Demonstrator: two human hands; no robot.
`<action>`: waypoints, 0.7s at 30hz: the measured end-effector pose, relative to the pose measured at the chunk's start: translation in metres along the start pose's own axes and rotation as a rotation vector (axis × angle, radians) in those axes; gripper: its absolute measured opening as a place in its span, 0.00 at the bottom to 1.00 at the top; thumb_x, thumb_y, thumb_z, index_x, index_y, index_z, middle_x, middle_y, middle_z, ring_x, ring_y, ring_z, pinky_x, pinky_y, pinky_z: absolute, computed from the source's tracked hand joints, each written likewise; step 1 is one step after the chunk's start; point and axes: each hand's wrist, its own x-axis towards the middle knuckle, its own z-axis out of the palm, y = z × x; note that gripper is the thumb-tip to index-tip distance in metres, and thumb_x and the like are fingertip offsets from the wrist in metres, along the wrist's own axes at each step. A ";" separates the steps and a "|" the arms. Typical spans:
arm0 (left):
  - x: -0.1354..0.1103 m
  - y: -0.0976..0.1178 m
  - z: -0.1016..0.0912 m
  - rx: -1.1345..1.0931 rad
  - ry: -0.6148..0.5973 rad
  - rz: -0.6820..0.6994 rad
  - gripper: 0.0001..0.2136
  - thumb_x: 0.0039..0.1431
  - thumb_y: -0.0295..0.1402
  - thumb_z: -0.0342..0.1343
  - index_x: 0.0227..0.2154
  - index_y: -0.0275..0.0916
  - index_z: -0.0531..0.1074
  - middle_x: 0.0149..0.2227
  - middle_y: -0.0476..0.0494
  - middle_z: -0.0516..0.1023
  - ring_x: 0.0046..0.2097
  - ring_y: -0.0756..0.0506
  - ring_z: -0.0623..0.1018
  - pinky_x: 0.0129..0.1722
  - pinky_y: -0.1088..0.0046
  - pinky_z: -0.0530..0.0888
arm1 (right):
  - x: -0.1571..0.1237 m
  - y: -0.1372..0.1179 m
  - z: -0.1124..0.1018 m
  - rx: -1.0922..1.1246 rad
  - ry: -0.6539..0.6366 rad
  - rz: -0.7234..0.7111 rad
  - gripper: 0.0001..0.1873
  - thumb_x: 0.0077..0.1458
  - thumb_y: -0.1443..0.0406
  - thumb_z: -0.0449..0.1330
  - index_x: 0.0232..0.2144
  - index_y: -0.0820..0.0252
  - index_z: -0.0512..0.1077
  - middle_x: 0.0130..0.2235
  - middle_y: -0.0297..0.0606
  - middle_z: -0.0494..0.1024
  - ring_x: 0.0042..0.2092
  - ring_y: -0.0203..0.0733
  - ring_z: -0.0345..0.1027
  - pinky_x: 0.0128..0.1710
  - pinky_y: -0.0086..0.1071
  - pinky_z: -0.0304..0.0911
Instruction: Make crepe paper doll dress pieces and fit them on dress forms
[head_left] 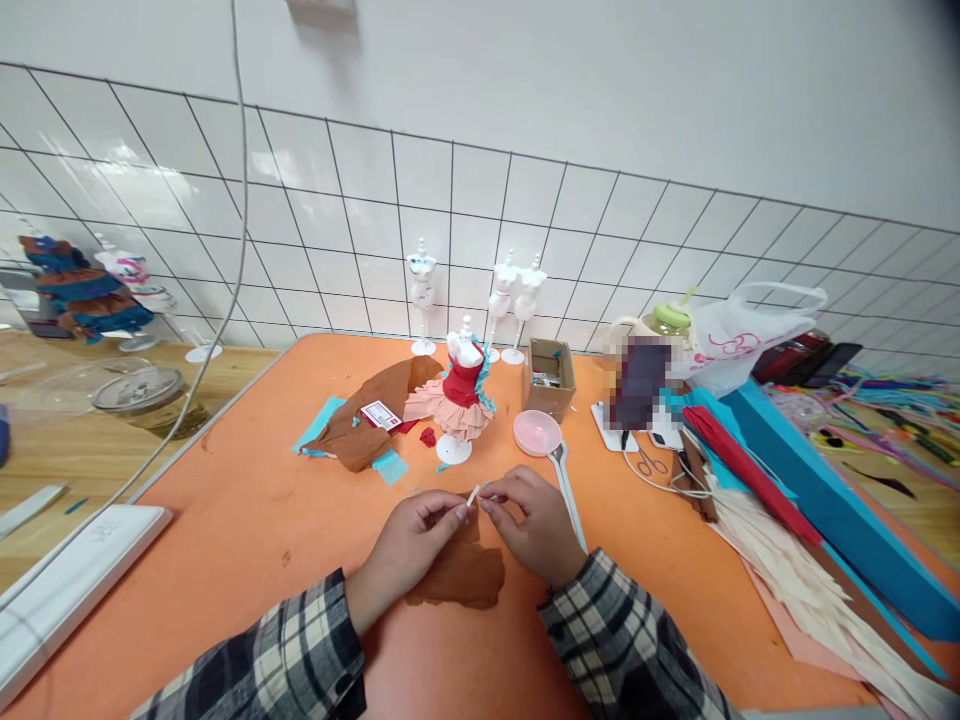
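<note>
My left hand (pixel 409 545) and my right hand (pixel 534 520) meet over the orange table (pixel 247 520), both pinched on a small white strip (pixel 473 494) held between the fingertips. A piece of brown crepe paper (pixel 461 575) lies flat under my hands. Just beyond stands a small white mannequin (pixel 463 395) in a red and pink paper dress with teal trim.
Crumpled brown and teal paper (pixel 360 425) lies left of the mannequin. Three bare white mannequins (pixel 514 295) stand by the tiled wall. A cardboard box (pixel 550 378), a pink dish (pixel 537 432), scissors (pixel 651 462), a phone and rolls of coloured paper (pixel 787 480) fill the right side.
</note>
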 end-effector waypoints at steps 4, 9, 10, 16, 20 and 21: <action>0.000 -0.003 0.000 -0.003 -0.022 0.025 0.11 0.58 0.38 0.55 0.35 0.37 0.80 0.37 0.42 0.83 0.39 0.43 0.79 0.43 0.68 0.74 | -0.003 -0.001 0.009 -0.129 -0.064 -0.067 0.10 0.60 0.65 0.56 0.40 0.56 0.77 0.37 0.40 0.78 0.39 0.43 0.71 0.39 0.35 0.63; -0.001 -0.005 0.000 0.048 -0.020 0.042 0.10 0.58 0.37 0.55 0.33 0.37 0.79 0.34 0.43 0.83 0.37 0.44 0.79 0.40 0.70 0.74 | -0.006 0.000 0.012 -0.178 -0.099 -0.092 0.11 0.61 0.65 0.55 0.40 0.56 0.77 0.38 0.40 0.79 0.40 0.42 0.71 0.41 0.35 0.63; -0.001 -0.006 0.000 0.070 -0.017 0.047 0.10 0.58 0.36 0.54 0.32 0.37 0.79 0.33 0.43 0.83 0.36 0.44 0.79 0.39 0.70 0.73 | -0.006 0.000 0.012 -0.196 -0.107 -0.101 0.11 0.61 0.65 0.55 0.40 0.56 0.77 0.38 0.41 0.79 0.40 0.43 0.71 0.41 0.35 0.63; -0.002 -0.006 0.000 0.177 -0.014 0.068 0.09 0.59 0.33 0.53 0.30 0.38 0.78 0.32 0.46 0.82 0.34 0.46 0.78 0.36 0.73 0.72 | -0.008 -0.002 0.013 -0.320 -0.119 -0.154 0.11 0.62 0.65 0.54 0.40 0.55 0.77 0.36 0.38 0.79 0.39 0.40 0.71 0.38 0.33 0.62; -0.002 -0.008 -0.001 0.256 -0.030 0.130 0.10 0.59 0.30 0.52 0.31 0.40 0.79 0.33 0.48 0.82 0.35 0.47 0.78 0.37 0.74 0.71 | -0.008 -0.004 0.015 -0.420 -0.086 -0.205 0.11 0.62 0.66 0.53 0.37 0.55 0.76 0.34 0.36 0.78 0.36 0.39 0.71 0.35 0.33 0.59; -0.001 -0.008 -0.002 0.274 -0.034 0.145 0.10 0.60 0.30 0.51 0.32 0.41 0.79 0.33 0.48 0.82 0.35 0.47 0.78 0.38 0.74 0.71 | -0.009 -0.005 0.015 -0.442 -0.081 -0.208 0.10 0.62 0.66 0.54 0.36 0.56 0.76 0.33 0.36 0.78 0.36 0.39 0.71 0.34 0.33 0.59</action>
